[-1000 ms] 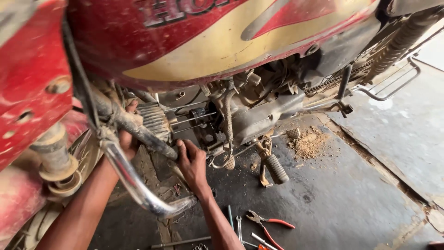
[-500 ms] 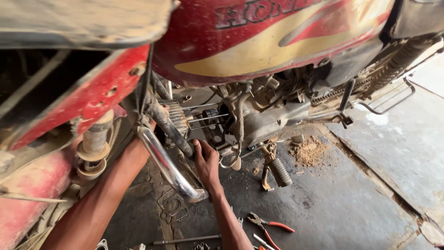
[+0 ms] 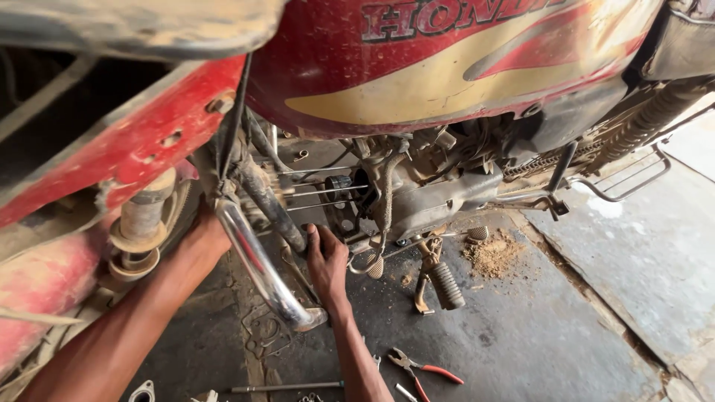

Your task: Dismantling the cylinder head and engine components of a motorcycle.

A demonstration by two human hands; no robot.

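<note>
No packages, signs or screens show here — only one label. It is a lettered emblem on the motorcycle's red fuel tank, at the upper middle of the frame: pale block letters with a dark outline (cut off by the top edge). Below it runs a cream-gold flame-shaped stripe — part of the tank's paint.

Stained concrete floor carries red-handled pliers, a thin rod and a sawdust heap.
</note>
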